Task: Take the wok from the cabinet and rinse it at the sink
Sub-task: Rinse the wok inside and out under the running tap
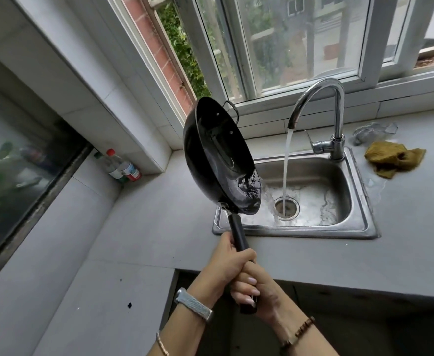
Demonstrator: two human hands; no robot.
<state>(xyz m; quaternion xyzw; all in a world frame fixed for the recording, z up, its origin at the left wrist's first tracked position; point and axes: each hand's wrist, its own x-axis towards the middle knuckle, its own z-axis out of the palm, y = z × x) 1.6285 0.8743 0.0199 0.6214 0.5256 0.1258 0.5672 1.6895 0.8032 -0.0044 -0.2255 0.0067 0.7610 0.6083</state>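
Note:
The black wok [218,155] is tipped steeply on its side over the left edge of the steel sink [360,201], its lower rim pouring water into the basin. Both hands grip its long black handle [237,233]: my left hand [226,263] higher up, my right hand [257,291] below it at the handle's end. The chrome faucet [336,109] is running, its stream falling straight onto the drain [286,208], to the right of the wok.
A yellow-brown cloth [393,158] and a crumpled clear plastic piece [372,132] lie on the grey counter right of the sink. Two bottles [120,165] stand in the left corner by the wall. A window runs behind the sink.

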